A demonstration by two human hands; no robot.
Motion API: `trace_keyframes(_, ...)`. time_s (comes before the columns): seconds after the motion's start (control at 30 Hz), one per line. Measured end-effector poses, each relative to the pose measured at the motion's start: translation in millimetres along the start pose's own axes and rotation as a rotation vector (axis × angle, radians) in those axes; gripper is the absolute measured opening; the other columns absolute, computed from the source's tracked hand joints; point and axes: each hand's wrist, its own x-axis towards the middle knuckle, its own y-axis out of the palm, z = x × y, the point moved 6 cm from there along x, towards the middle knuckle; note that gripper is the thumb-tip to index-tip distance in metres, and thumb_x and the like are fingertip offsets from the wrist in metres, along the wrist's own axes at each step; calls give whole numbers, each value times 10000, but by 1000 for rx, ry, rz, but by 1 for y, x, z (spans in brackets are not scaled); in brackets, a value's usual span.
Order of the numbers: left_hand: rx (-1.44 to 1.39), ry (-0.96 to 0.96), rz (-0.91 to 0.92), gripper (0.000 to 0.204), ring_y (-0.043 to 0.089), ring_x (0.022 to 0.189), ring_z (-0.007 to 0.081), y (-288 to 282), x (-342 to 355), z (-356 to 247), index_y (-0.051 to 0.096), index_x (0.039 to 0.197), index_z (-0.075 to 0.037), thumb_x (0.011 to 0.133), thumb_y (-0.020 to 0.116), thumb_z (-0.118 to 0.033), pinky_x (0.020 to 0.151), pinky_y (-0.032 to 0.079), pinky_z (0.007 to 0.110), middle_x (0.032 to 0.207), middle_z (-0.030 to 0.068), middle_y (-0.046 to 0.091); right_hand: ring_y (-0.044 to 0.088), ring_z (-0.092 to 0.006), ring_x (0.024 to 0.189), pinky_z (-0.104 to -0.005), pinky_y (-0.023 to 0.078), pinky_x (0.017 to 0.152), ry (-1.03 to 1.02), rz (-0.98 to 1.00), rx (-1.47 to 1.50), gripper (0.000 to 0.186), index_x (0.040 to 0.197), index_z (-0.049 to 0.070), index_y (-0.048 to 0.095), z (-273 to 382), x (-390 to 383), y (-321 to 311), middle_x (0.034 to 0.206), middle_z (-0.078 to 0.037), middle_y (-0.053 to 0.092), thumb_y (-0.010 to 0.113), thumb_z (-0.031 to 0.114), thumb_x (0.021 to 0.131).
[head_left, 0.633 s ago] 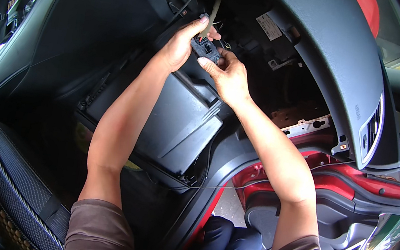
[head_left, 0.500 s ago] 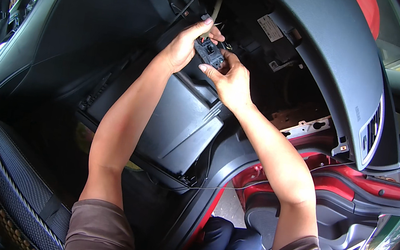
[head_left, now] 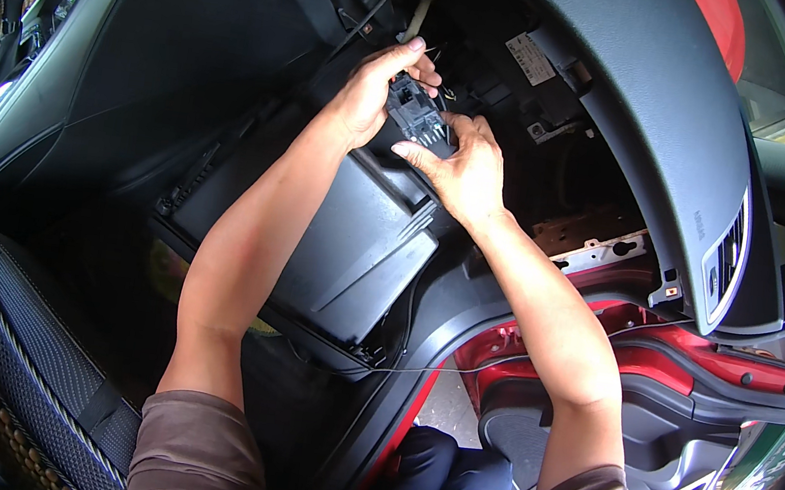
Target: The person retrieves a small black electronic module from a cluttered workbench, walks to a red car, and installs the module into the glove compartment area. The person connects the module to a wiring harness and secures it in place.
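A small black plastic electrical connector block (head_left: 417,112) is held up in front of the opened dashboard cavity. My left hand (head_left: 370,93) grips its left side, thumb on top and fingers curled behind its far end. At the block's near right end is my right hand (head_left: 470,168), its fingers bent against the edge and the thumb below. A row of pale slots or prongs shows on that near end. A light-coloured wrapped wire bundle (head_left: 427,7) comes down behind my left hand; where it ends is hidden.
Below my hands lies a removed black glove box (head_left: 344,239), with a thin black cable (head_left: 456,364) running toward the red open door (head_left: 634,366). The dashboard (head_left: 651,91) curves along the right, a metal bracket (head_left: 605,251) beneath it. A seat (head_left: 53,339) stands at lower left.
The connector block has shifted slightly right and down and turned, so its near end with the pale row now shows. My right thumb has slid off its face to below it.
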Motion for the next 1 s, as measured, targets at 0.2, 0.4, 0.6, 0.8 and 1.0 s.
trace_keyframes(0.2, -297, -61, 29, 508, 767, 931, 319, 6, 1, 4, 712, 937, -21, 1096, 620, -495, 909, 654, 484, 943, 162, 746, 766, -359, 1078, -417, 613, 941, -151, -80, 114, 801, 1363, -42, 687, 10, -6, -8, 1185, -218, 741, 959, 477, 817)
trace_keyframes(0.4, -359, -145, 8, 618, 773, 958, 376, 7, 2, 10, 714, 919, -10, 1085, 573, -589, 932, 642, 519, 980, 207, 768, 791, -362, 955, -404, 636, 853, -158, -55, 75, 781, 1354, -72, 683, 13, -9, -17, 1092, -226, 768, 916, 495, 869)
trace_keyframes(0.6, -399, -182, -13, 623, 770, 958, 390, 9, 2, 14, 713, 949, -4, 1085, 568, -594, 941, 637, 532, 984, 214, 765, 790, -369, 867, -420, 648, 778, -217, -24, -173, 748, 1288, -63, 716, 20, -7, -23, 1017, -201, 770, 857, 563, 903)
trace_keyframes(0.8, -291, -277, -18, 673, 764, 973, 324, 14, -1, 10, 722, 1009, 10, 1092, 532, -630, 963, 626, 508, 995, 182, 758, 782, -355, 845, -426, 642, 762, -289, -64, -161, 711, 1246, -42, 732, 21, -3, -35, 985, -181, 761, 875, 554, 886)
trace_keyframes(1.0, -99, -323, -49, 650, 760, 963, 251, 13, -7, 4, 711, 1119, -17, 1086, 551, -646, 909, 629, 468, 1041, 144, 750, 760, -375, 978, -448, 630, 873, -255, -104, -133, 695, 1328, -22, 709, 12, -2, -41, 1081, -195, 738, 945, 405, 833)
